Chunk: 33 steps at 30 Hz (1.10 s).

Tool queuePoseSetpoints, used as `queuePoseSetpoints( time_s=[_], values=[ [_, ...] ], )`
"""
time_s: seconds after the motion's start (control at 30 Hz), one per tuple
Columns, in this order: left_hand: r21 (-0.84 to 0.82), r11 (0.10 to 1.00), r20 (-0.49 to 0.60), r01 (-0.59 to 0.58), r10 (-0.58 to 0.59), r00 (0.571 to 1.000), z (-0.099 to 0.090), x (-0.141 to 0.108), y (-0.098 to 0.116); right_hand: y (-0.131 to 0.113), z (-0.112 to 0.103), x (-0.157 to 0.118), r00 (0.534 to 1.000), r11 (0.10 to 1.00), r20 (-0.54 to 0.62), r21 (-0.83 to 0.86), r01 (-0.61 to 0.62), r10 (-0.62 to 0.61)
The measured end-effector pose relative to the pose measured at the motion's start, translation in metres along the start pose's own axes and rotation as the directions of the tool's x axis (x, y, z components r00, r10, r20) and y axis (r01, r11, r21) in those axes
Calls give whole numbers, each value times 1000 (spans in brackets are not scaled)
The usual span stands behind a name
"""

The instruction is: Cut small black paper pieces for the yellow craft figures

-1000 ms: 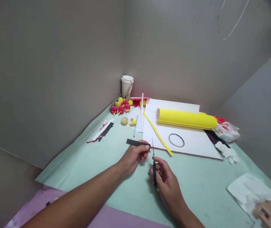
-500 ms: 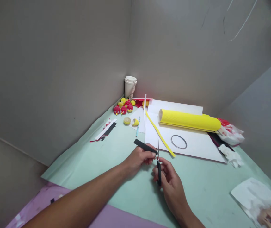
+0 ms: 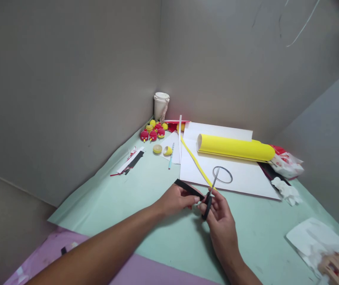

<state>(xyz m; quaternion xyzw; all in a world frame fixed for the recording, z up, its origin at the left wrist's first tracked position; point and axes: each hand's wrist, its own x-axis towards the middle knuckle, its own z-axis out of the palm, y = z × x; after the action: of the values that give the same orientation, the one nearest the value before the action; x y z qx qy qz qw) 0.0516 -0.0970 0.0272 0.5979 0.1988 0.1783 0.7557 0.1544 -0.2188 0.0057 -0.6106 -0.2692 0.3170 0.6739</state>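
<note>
Between the thumb and fingers of my left hand (image 3: 178, 200) is a black paper strip (image 3: 188, 187), its free end pointing up and left. My right hand (image 3: 221, 217) is closed around the black handles of a pair of scissors (image 3: 207, 206). Their silver blades point up and away, over the edge of the white sheet. The strip's right end lies close beside the scissors; whether they touch I cannot tell. Both hands are near each other above the pale green table cover (image 3: 157, 245).
A yellow roll (image 3: 236, 148), a black ring (image 3: 223, 174) and a yellow strip (image 3: 196, 160) lie on a white sheet (image 3: 246, 186). Left of it are a pen (image 3: 171, 156), small red and yellow figures (image 3: 153, 134), paper scraps (image 3: 132, 162) and a white cup (image 3: 161, 107). Tissues (image 3: 314, 237) lie right.
The scissors have turned from upright to leaning right, and my right hand has shifted slightly right. My left hand and the black strip have moved a little right and down.
</note>
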Motion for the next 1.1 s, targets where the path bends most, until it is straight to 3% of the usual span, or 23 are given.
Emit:
queuePoseSetpoints(
  time_s=[0.27,0.63,0.9,1.0,1.1],
  values=[
    [250,966,52,-63,52,997,7,-2,-11,4,-2,0,993,996,-101,-60,61,-67],
    [336,939,65,-80,62,996,8,-1,-16,7,-3,-1,986,990,-129,-109,88,-102],
    [279,960,77,-30,9,997,6,-2,-11,0,0,-1,991,994,-101,-77,76,-84],
    [135,990,73,-33,23,997,3,-2,-7,-1,1,1,990,995,-116,-77,69,-77],
    [-9,997,-5,-77,77,997,-1,0,-1,0,0,2,990,994,-122,-84,68,-78]
  ],
)
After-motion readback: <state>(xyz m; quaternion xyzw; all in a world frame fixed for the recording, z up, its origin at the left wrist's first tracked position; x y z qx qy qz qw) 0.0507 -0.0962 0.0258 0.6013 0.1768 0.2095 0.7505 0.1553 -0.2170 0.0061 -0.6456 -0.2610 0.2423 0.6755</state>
